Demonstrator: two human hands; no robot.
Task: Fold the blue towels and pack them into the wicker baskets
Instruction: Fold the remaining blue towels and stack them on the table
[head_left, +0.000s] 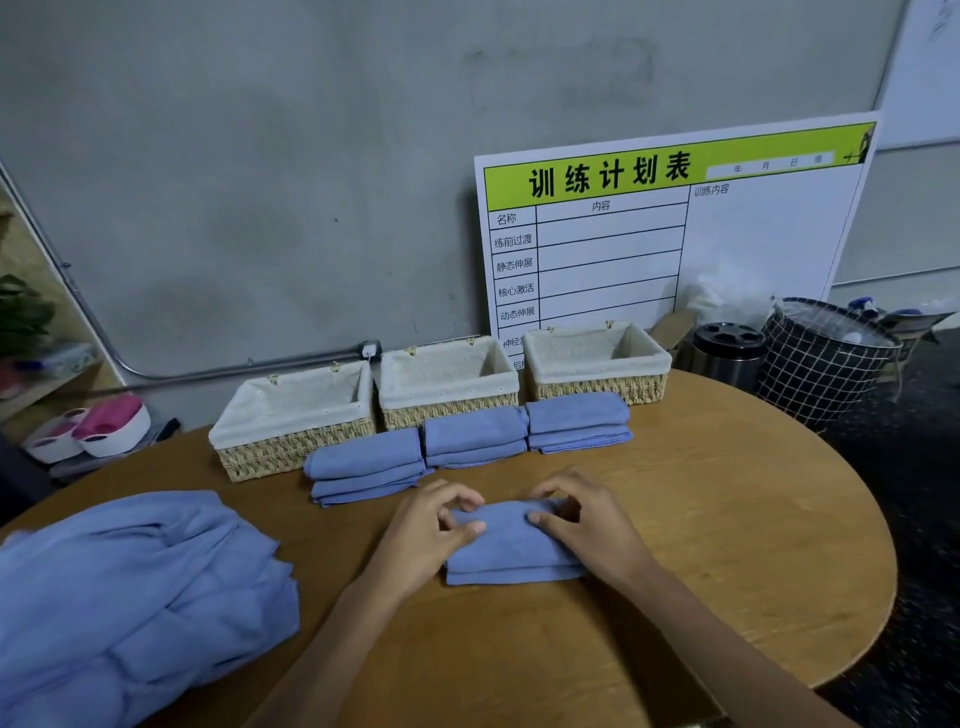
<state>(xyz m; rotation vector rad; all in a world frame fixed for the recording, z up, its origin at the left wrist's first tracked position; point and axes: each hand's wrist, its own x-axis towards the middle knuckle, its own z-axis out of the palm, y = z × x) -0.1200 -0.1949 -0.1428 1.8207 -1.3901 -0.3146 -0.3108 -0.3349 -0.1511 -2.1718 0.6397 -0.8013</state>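
A round wooden counter (727, 545) stands against a grey wall. At its middle a folded blue towel (511, 551) lies flat, the left hand (431, 535) and right hand (587, 530) pinching its far edge with curled fingers. Three folded stacks (472, 441) sit before three wicker baskets (447, 382) along the back edge; unfolded towels (130, 597) heap at the left edge.

Green-headed chart board (675, 234) against wall; checked bin (821, 364), steel canister (727, 353) beside table (727, 519)
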